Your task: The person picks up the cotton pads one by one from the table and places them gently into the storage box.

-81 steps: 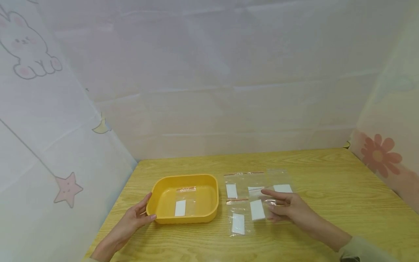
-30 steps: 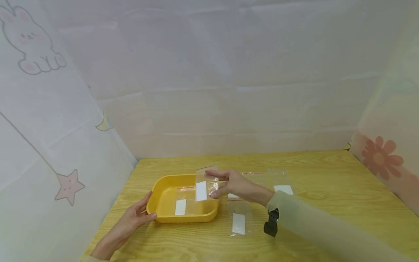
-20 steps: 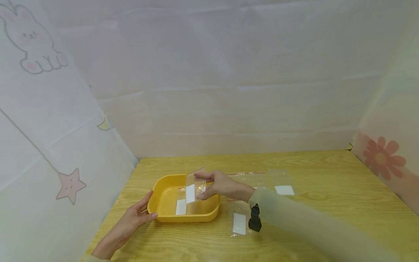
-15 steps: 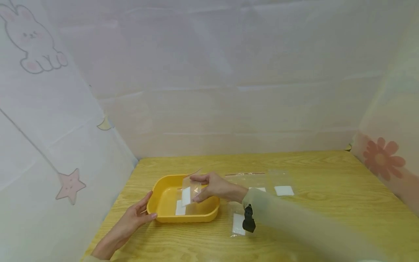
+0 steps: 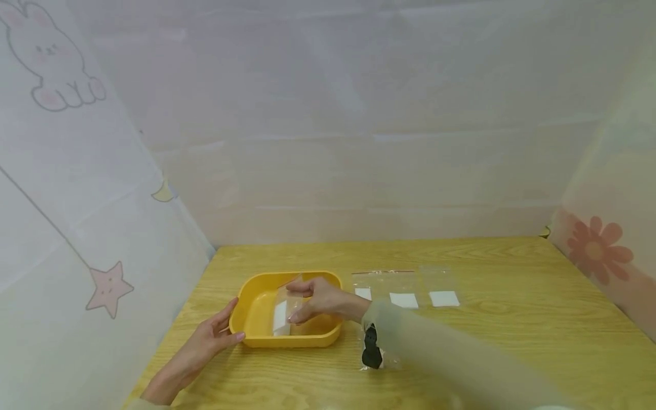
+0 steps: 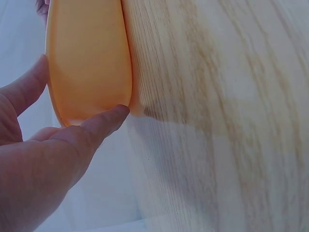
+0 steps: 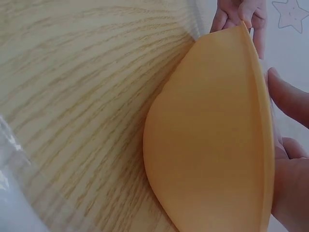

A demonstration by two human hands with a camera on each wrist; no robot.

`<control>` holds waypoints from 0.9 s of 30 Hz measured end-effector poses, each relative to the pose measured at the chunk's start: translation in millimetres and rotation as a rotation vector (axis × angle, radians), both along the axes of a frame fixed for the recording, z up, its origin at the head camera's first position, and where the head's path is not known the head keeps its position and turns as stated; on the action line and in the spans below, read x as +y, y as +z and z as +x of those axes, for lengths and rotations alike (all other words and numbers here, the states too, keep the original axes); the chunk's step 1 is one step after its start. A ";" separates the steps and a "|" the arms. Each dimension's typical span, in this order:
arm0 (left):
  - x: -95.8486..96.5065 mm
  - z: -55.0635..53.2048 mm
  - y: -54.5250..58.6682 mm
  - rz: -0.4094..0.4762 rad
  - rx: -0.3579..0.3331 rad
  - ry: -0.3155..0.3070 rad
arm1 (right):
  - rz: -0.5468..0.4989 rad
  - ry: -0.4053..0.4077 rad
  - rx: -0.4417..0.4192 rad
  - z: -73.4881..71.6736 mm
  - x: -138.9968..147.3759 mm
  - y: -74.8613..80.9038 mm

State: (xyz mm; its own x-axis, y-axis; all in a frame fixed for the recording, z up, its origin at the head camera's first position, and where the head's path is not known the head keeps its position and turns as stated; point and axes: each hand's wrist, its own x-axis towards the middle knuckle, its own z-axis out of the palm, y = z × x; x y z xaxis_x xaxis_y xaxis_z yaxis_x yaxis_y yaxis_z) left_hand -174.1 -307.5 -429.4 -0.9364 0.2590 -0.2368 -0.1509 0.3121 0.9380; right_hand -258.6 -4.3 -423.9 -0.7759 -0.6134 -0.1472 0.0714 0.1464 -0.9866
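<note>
Hands point(image 5: 207, 337) point(image 5: 322, 298) at tray point(image 5: 307, 342); bag point(image 5: 281, 314) apparently inside

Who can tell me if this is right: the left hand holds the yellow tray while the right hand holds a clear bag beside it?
The right hand holds the clear bag inside the yellow tray, not beside it, as the head view shows.

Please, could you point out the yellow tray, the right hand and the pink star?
Yellow tray point(image 5: 292, 342): head view, its front wall.
Right hand point(image 5: 320, 298): head view, its middle.
Pink star point(image 5: 110, 289): head view, its centre.
</note>
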 end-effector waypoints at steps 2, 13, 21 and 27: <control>0.4 0.2 -0.5 0.000 -0.003 0.004 | -0.009 -0.004 -0.028 0.8 -1.7 -0.4; -2.0 -0.6 -2.7 0.001 -0.006 0.002 | -0.047 -0.059 -0.106 2.5 -12.4 -4.4; -1.4 1.1 -1.5 0.000 -0.004 0.000 | -0.013 -0.051 -0.098 2.1 -16.0 -8.7; -0.3 1.8 -1.2 0.007 -0.011 -0.002 | -0.004 -0.051 -0.104 0.6 -17.1 -11.5</control>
